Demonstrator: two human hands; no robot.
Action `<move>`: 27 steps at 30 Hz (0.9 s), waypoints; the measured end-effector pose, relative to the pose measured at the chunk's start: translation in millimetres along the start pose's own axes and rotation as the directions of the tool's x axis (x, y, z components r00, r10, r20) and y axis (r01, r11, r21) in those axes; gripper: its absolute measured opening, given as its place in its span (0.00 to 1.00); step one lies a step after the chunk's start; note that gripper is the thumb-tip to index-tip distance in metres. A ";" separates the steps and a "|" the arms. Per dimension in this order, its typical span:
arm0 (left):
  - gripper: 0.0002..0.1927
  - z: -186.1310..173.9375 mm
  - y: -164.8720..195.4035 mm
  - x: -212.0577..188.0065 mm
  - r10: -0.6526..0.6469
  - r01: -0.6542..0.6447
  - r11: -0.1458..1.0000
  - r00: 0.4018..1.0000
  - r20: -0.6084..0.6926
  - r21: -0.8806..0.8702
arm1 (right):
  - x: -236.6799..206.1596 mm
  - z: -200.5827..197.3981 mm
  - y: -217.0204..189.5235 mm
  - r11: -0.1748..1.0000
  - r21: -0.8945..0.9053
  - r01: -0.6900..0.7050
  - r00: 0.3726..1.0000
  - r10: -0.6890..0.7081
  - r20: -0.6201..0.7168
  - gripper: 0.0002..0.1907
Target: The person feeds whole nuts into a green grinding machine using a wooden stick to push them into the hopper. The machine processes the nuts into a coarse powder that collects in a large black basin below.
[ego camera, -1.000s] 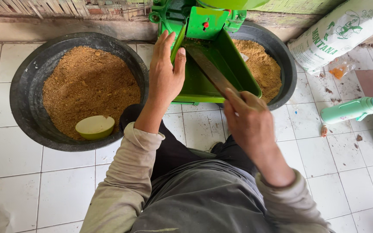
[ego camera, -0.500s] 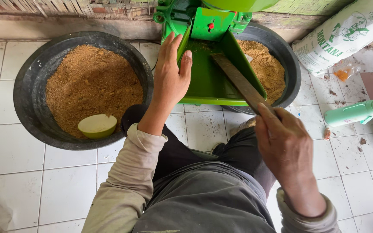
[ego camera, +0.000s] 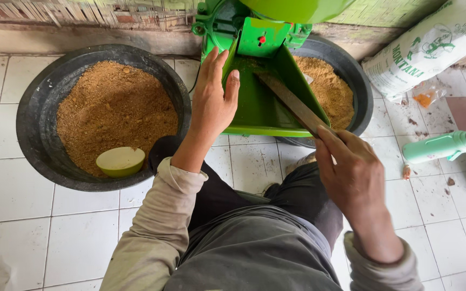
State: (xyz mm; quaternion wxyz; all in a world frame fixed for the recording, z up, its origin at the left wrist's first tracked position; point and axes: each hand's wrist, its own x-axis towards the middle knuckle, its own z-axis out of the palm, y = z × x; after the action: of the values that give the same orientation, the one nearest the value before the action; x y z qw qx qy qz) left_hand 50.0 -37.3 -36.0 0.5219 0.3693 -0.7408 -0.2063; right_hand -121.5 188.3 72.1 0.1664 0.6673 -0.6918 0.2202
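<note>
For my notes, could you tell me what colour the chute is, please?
Bright green chute, seen in the head view.

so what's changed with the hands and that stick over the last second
The right hand has drawn back towards the body, pulling the flat wooden stick down the green metal chute; it keeps hold of the stick. The left hand stays on the chute's left wall. The black round tub of brown meal and its pale green bowl have not moved.
</note>
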 end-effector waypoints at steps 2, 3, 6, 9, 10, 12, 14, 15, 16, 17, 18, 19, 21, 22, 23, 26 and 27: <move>0.24 1.3 -2.3 -0.6 0.011 -0.011 1.000 1.000 0.004 0.004 | -5.7 -5.1 -4.3 1.000 -0.023 -0.002 0.999 0.002 0.032 0.13; 0.24 1.4 -3.5 -0.4 0.017 -0.017 1.000 1.000 0.000 -0.001 | -3.0 -1.1 -6.5 1.000 -0.019 0.006 1.000 -0.006 0.026 0.13; 0.23 -0.1 -2.8 -0.4 0.024 -0.024 1.000 1.000 -0.004 0.004 | 24.6 30.4 -14.1 1.000 -0.013 -0.015 1.000 0.015 0.015 0.12; 0.23 -2.5 0.9 0.7 0.007 -0.007 1.000 1.000 -0.002 -0.007 | 41.9 45.4 -16.9 0.994 -0.103 0.032 0.999 -0.033 -0.009 0.14; 0.23 -3.0 1.6 1.8 0.001 -0.001 1.000 1.000 -0.001 -0.014 | 41.2 43.4 -16.9 0.997 -0.067 0.025 0.999 -0.028 -0.038 0.13; 0.22 -2.8 1.6 3.8 0.002 -0.002 1.000 1.000 -0.007 -0.025 | 26.6 26.9 -17.0 1.000 0.002 0.028 0.995 -0.027 -0.096 0.13; 0.22 -1.9 -0.4 3.8 0.001 -0.001 0.999 1.000 -0.011 -0.033 | 6.1 5.5 -17.2 1.000 0.003 0.027 0.999 -0.027 -0.046 0.13; 0.21 -0.7 -2.4 4.5 0.006 -0.006 0.999 1.000 -0.015 -0.035 | -0.8 -0.6 -20.3 1.000 0.005 0.019 1.000 -0.019 -0.014 0.14; 0.21 0.0 -3.6 3.7 0.012 -0.013 0.999 1.000 -0.019 -0.037 | -4.2 -2.5 -24.8 1.000 0.005 0.027 1.000 -0.027 0.001 0.14; 0.21 0.3 -4.7 2.1 0.011 -0.011 0.998 1.000 -0.016 -0.058 | -4.6 -1.9 -29.1 0.999 0.004 0.037 0.999 -0.037 0.012 0.14; 0.21 0.2 -5.6 1.7 0.012 -0.014 0.997 1.000 -0.019 -0.079 | -2.0 1.0 -33.4 0.999 0.003 0.049 0.999 -0.050 0.019 0.14; 0.21 -0.1 -6.2 1.5 0.016 -0.018 0.995 1.000 -0.026 -0.100 | 3.9 7.6 -38.3 0.999 0.004 0.035 0.999 -0.035 0.020 0.13; 0.21 -1.0 -4.8 1.1 0.014 -0.015 0.998 1.000 -0.022 -0.067 | 23.2 26.8 -44.4 1.000 0.006 0.012 1.000 -0.012 0.019 0.12; 0.21 -1.9 -3.7 1.8 0.015 -0.017 0.999 1.000 -0.022 -0.049 | 33.8 35.2 -43.4 1.000 -0.023 0.019 1.000 -0.018 0.019 0.13; 0.21 -2.7 -2.7 3.2 0.010 -0.011 0.998 1.000 -0.022 -0.060 | 41.9 43.0 -43.2 0.998 -0.051 0.025 1.000 -0.024 0.018 0.14; 0.21 -4.4 0.8 5.1 0.004 -0.005 0.998 1.000 -0.018 -0.066 | 41.9 47.8 -39.4 0.997 -0.066 0.036 0.997 -0.040 -0.061 0.15; 0.21 -4.2 1.3 5.4 0.012 -0.013 0.998 1.000 -0.020 -0.054 | 38.2 47.0 -37.5 0.997 -0.063 0.044 0.993 -0.051 -0.103 0.15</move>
State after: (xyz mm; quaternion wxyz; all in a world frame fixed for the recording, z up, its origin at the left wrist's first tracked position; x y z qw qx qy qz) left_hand 52.5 -40.3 -30.2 0.5403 0.3524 -0.7320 -0.2193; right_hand -83.2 130.6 55.4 0.2276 0.6658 -0.6723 0.2298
